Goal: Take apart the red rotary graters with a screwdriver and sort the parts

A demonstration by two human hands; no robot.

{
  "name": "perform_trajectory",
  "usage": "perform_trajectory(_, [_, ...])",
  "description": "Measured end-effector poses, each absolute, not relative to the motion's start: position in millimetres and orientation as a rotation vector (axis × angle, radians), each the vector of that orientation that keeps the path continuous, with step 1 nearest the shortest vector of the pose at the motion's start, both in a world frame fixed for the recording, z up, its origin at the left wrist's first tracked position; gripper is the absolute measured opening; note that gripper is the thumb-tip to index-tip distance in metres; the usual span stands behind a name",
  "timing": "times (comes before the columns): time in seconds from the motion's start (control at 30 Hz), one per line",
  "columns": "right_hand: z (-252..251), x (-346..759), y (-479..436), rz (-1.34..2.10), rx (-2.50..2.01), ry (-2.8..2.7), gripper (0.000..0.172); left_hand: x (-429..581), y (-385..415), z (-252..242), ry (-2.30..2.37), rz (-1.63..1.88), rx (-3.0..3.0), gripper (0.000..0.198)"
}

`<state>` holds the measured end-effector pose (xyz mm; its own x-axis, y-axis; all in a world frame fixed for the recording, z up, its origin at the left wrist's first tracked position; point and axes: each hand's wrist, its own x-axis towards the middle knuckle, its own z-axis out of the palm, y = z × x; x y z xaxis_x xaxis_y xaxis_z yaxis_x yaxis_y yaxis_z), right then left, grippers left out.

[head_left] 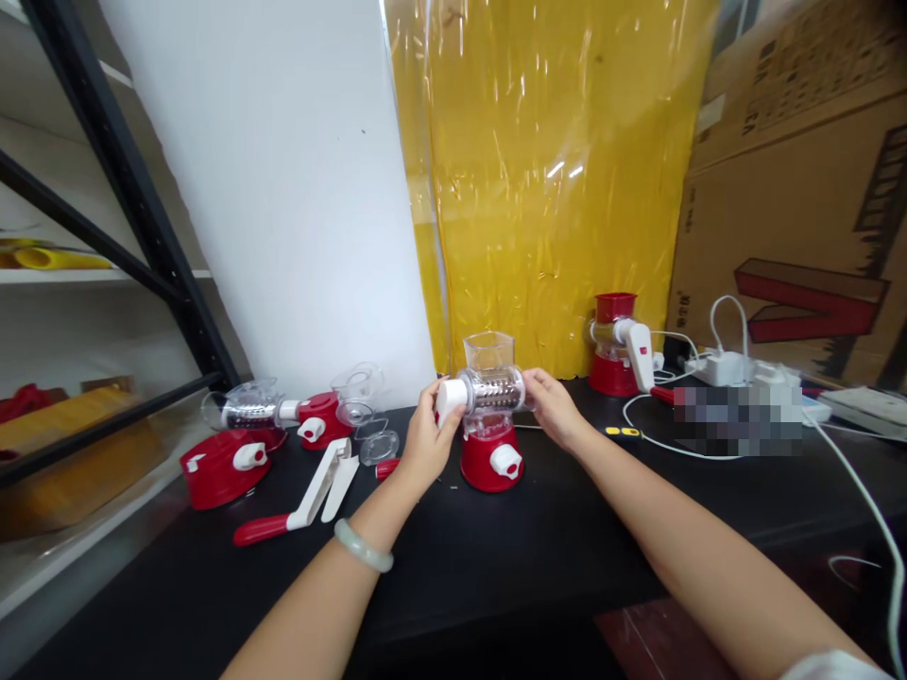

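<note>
In the head view, the left hand [426,439] grasped the white crank [451,400] of the rotary grater [494,416], while the right hand [555,408] pinched the drum's opposite end. The grater stood upright on the black surface [496,557], before yellow sheeting [553,189].

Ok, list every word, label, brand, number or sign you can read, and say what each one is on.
"V": large red V-like shape on its side, possibly a letter, on the cardboard box.
Dark characters and small print on the same box: too blurred to read.
Red mark on the white crank at the back right: too small to read.
Middle grater: no readable text.
</note>
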<state>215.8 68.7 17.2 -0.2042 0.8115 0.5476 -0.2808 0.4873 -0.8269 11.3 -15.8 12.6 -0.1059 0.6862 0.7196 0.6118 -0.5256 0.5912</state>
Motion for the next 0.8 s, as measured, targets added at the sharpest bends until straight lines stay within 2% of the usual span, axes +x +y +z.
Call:
perform_trajectory(0.17, [22.5, 222.0, 61.1, 1.299, -0.419, -1.587, 0.042, 13.1, -21.2, 19.7, 1.572, 1.592, 2.145, 0.053])
perform_trajectory(0.33, [23.2, 223.0, 61.8, 1.342, -0.42, -1.573, 0.039, 1.5, -22.2, 33.6, 1.594, 1.31, 2.269, 0.053])
perform_trajectory(0.63, [19.0, 218.7, 60.0, 1.289, -0.412, -1.547, 0.043, 8.8, -17.9, 16.6, 1.668, 1.534, 2.091, 0.051])
perform_trajectory(0.8, [18.1, 220.2, 59.3, 1.286, -0.419, -1.538, 0.046, -7.5, -15.8, 32.0, 1.576, 1.262, 2.294, 0.053])
